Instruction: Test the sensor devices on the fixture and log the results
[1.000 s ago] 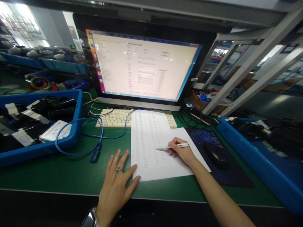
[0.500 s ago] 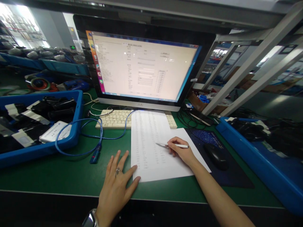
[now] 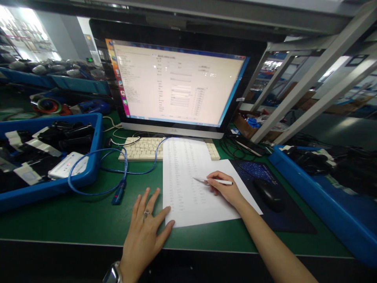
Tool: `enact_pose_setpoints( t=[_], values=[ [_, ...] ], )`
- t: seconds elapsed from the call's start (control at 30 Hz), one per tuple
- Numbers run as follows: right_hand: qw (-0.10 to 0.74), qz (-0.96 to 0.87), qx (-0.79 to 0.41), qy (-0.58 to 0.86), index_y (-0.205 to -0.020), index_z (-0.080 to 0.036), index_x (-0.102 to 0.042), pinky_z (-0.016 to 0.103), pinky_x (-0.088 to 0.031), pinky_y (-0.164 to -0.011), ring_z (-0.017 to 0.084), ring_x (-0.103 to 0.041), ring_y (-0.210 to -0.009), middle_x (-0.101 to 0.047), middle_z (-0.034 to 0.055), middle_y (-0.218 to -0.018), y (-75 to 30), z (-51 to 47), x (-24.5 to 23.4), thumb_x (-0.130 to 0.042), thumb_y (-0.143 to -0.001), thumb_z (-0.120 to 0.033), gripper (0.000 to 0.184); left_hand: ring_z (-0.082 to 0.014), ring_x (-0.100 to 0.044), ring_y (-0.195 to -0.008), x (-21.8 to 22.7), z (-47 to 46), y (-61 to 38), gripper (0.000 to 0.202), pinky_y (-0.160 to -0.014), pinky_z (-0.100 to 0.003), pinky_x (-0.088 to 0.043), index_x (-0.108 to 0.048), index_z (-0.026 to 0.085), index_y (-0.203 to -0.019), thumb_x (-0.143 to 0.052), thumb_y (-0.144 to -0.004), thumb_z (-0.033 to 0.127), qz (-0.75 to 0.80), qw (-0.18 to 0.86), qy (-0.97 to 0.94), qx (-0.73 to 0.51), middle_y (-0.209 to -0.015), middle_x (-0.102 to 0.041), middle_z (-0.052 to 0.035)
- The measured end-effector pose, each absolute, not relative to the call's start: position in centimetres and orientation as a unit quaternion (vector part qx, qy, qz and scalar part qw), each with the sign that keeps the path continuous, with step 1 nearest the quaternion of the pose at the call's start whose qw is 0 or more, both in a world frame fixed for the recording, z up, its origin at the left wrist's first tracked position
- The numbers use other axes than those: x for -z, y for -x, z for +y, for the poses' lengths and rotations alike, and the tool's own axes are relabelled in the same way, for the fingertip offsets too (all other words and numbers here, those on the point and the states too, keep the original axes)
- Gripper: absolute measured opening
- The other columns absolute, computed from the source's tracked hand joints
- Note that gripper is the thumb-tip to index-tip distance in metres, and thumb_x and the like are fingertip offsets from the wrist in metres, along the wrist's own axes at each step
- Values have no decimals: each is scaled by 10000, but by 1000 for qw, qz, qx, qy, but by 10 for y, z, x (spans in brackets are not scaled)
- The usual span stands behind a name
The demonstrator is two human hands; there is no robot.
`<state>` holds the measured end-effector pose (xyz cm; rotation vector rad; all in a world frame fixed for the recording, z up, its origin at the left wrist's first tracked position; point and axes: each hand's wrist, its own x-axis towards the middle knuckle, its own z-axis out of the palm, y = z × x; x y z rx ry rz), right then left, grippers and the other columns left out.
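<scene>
My right hand (image 3: pixel 224 188) grips a white pen (image 3: pixel 212 181), its tip resting on a printed sheet of paper (image 3: pixel 188 177) full of small rows. My left hand (image 3: pixel 145 228) lies flat with fingers spread on the green mat (image 3: pixel 73 212), thumb and forefinger on the sheet's lower left corner. A ring shows on one finger and a watch on the wrist. The sheet runs up over the white keyboard (image 3: pixel 141 148).
A lit monitor (image 3: pixel 176 84) stands behind the keyboard. A black mouse (image 3: pixel 268 194) sits on a dark pad at right. Blue trays of dark parts flank the work area: blue tray (image 3: pixel 53 184) left, blue tray (image 3: pixel 324 208) right. A blue cable (image 3: pixel 118 177) loops across the mat.
The pen and my right hand have shifted slightly up and left on the sheet. My left hand has stayed in place.
</scene>
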<state>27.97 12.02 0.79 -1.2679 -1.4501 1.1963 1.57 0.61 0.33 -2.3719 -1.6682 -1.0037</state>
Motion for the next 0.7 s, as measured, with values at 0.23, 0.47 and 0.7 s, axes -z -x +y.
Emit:
enact_pose_setpoints(
  t=[0.23,0.47,0.7],
  values=[
    [421,-584,-474,507,-920,-171,-664,237,-438,-454,106,-503,-477,-612,9,-647,-279,118,-12,-715,-676,-450,374,-353,-273,-1334,-3,6,-16,232,-1032,-604,-291,-659,248,-989,-510,-870,381,-542,30,770,335,-1392,-408,-95],
    [417,-587,-463,517,-946,-175,-671,245,-456,-467,115,-516,-500,-607,13,-663,-278,117,-12,-713,-670,-468,404,-354,-268,-1336,-2,6,-16,230,-1026,-613,-291,-657,258,-994,-519,-865,388,-542,29,772,331,-1395,-406,-90],
    [424,-566,-467,530,-1070,-162,-658,261,-469,-483,123,-523,-498,-606,15,-613,-275,117,-11,-682,-688,-512,519,-360,-271,-1333,-1,7,-15,238,-1022,-613,-296,-660,251,-989,-517,-862,394,-539,35,774,330,-1395,-405,-92]
  ],
)
